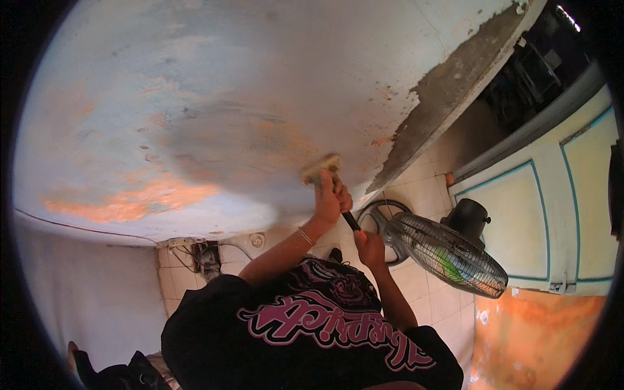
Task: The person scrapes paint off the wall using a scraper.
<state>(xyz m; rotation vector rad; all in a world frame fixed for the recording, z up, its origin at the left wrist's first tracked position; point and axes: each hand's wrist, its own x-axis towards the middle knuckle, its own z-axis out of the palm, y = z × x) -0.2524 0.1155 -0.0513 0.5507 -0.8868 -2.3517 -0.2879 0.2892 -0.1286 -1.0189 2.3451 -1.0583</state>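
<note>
Both my hands grip one hand tool with a pale, blurred head (321,168) and a black handle (350,222). My left hand (330,201), with a thin bracelet at the wrist, is wrapped around the upper part just below the head. Lower down, my right hand (369,247) closes on the handle's end. The tool's head is against or very close to a worn painted wall (234,73); actual contact cannot be told. Around it the wall is smudged grey, with an orange bared patch (141,197) to the left.
A black caged fan (451,263) with a round base (382,214) stands to my right on the tiled floor (414,287). Behind it is a cream door (507,219) with blue-green trim. Cables (183,256) run by the wall's foot, left. A bare cement strip (434,92) borders the wall's right edge.
</note>
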